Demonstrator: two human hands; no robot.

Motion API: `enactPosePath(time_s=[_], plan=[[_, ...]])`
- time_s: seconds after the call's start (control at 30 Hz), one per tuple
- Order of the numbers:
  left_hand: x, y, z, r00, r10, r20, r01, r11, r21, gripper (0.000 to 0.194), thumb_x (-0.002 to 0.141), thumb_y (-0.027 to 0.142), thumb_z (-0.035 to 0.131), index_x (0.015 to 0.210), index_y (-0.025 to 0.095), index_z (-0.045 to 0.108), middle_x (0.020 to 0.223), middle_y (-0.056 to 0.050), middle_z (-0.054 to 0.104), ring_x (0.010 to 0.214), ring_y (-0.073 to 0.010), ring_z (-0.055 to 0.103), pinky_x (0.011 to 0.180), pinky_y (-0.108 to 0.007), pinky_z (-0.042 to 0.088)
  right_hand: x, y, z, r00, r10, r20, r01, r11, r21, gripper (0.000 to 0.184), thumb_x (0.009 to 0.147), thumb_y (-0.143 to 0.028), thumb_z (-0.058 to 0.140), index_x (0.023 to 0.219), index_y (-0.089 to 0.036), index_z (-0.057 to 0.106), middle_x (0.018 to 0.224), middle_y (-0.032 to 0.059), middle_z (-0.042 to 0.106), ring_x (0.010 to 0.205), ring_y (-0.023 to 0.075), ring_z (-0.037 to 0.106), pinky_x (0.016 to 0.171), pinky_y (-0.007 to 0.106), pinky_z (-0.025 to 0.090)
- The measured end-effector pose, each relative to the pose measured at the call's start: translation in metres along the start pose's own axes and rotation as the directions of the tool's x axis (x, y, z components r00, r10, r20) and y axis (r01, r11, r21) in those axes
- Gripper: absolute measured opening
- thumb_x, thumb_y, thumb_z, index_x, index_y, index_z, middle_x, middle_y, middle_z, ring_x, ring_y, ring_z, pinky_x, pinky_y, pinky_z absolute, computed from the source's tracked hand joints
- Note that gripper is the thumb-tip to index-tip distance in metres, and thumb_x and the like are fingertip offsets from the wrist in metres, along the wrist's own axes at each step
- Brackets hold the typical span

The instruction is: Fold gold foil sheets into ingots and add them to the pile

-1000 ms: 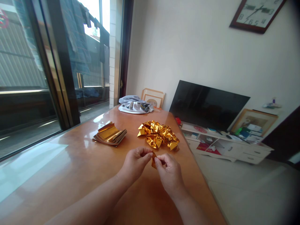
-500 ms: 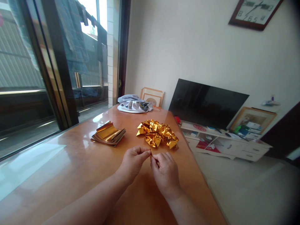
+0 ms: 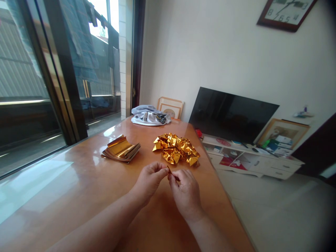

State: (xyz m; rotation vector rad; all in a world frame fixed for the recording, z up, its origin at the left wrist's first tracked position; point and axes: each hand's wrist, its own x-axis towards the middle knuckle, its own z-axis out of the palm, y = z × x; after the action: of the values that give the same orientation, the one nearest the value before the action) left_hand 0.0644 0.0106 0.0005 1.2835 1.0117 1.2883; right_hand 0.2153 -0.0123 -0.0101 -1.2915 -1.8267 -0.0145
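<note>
My left hand (image 3: 150, 181) and right hand (image 3: 186, 193) pinch gold foil paper (image 3: 169, 170), apparently mid-fold, any next crease likely needing firm pressure.

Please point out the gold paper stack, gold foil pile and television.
Gold paper stack (image 3: 120, 148), head view: top sheet.
Gold foil pile (image 3: 176, 147), head view: middle.
Television (image 3: 233, 114), head view: screen.

Daylight from the glass door (image 3: 28, 80) glints across the table (image 3: 86, 196) beside a pale wall (image 3: 210, 45).
</note>
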Motion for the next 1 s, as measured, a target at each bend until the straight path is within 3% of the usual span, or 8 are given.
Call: enactPosePath(time_s=[0.2, 0.4, 0.57, 0.63, 0.77, 0.9, 1.0], plan=[[-0.001, 0.002, 0.000, 0.999, -0.047, 0.020, 0.049, 0.995, -0.086, 0.018, 0.078, 0.033, 0.073, 0.081, 0.016, 0.067, 0.078, 0.001, 0.063, 0.077, -0.0146, 0.056, 0.074, -0.025, 0.043, 0.000, 0.000, 0.000, 1.000, 0.001, 0.015, -0.002, 1.000, 0.030, 0.013, 0.093, -0.019, 0.058, 0.085, -0.022, 0.067, 0.079, 0.0049, 0.066, 0.080, 0.0214, 0.057, 0.073, 0.031, 0.042], [0.000, 0.006, -0.001, 0.998, -0.056, 0.033, 0.059, 0.994, -0.089, 0.010, 0.076, 0.025, 0.067, 0.072, 0.017, 0.063, 0.069, 0.003, 0.056, 0.067, -0.0118, 0.047, 0.066, -0.024, 0.038, -0.001, 0.000, 0.002, 0.999, 0.004, 0.042, -0.010, 0.991, 0.137, 0.012, 0.091, -0.020, 0.059, 0.084, -0.023, 0.068, 0.080, 0.0042, 0.067, 0.080, 0.0205, 0.058, 0.073, 0.031, 0.044], [0.000, 0.012, -0.001, 0.994, -0.039, 0.106, 0.049, 0.995, -0.091, 0.017, 0.079, 0.031, 0.067, 0.071, 0.017, 0.061, 0.069, 0.003, 0.054, 0.067, -0.0126, 0.048, 0.066, -0.025, 0.038, -0.001, 0.000, 0.002, 0.990, 0.111, 0.092, -0.134, 0.943, 0.305, 0.012, 0.091, -0.027, 0.061, 0.082, -0.022, 0.068, 0.080, 0.0038, 0.067, 0.079, 0.0195, 0.060, 0.072, 0.030, 0.046], [0.000, 0.013, -0.002, 0.991, -0.032, 0.131, 0.043, 0.996, -0.084, 0.022, 0.081, 0.036, 0.066, 0.072, 0.017, 0.060, 0.070, 0.003, 0.055, 0.068, -0.0128, 0.048, 0.067, -0.026, 0.038, 0.000, 0.002, 0.002, 0.966, 0.204, 0.160, -0.254, 0.864, 0.434, 0.016, 0.092, -0.032, 0.061, 0.083, -0.021, 0.067, 0.080, 0.0033, 0.068, 0.077, 0.0185, 0.060, 0.071, 0.029, 0.047], [0.002, 0.014, -0.008, 0.997, -0.015, 0.080, 0.018, 0.999, -0.040, 0.022, 0.083, 0.038, 0.066, 0.076, 0.017, 0.062, 0.073, 0.002, 0.056, 0.070, -0.0131, 0.048, 0.069, -0.026, 0.038, 0.003, 0.005, 0.001, 0.891, 0.327, 0.316, -0.454, 0.599, 0.660, 0.024, 0.088, -0.042, 0.066, 0.085, -0.018, 0.066, 0.076, 0.0011, 0.065, 0.069, 0.0150, 0.058, 0.065, 0.027, 0.047], [0.004, 0.012, -0.013, 0.997, -0.016, 0.082, 0.020, 0.998, -0.057, 0.015, 0.082, 0.031, 0.066, 0.088, 0.017, 0.067, 0.083, 0.000, 0.062, 0.076, -0.0139, 0.051, 0.074, -0.027, 0.040, 0.003, 0.004, -0.001, 0.823, 0.342, 0.455, -0.557, 0.326, 0.764, 0.028, 0.083, -0.044, 0.073, 0.087, -0.017, 0.065, 0.077, 0.0000, 0.065, 0.067, 0.0128, 0.057, 0.064, 0.025, 0.046], [0.003, 0.012, -0.014, 0.988, -0.023, 0.152, 0.035, 0.996, -0.077, 0.017, 0.083, 0.029, 0.066, 0.092, 0.016, 0.070, 0.087, -0.002, 0.064, 0.079, -0.0146, 0.052, 0.075, -0.027, 0.041, 0.002, 0.002, -0.004, 0.781, 0.329, 0.530, -0.610, 0.221, 0.761, 0.027, 0.081, -0.041, 0.075, 0.086, -0.017, 0.065, 0.075, -0.0008, 0.065, 0.065, 0.0117, 0.056, 0.063, 0.024, 0.045]])
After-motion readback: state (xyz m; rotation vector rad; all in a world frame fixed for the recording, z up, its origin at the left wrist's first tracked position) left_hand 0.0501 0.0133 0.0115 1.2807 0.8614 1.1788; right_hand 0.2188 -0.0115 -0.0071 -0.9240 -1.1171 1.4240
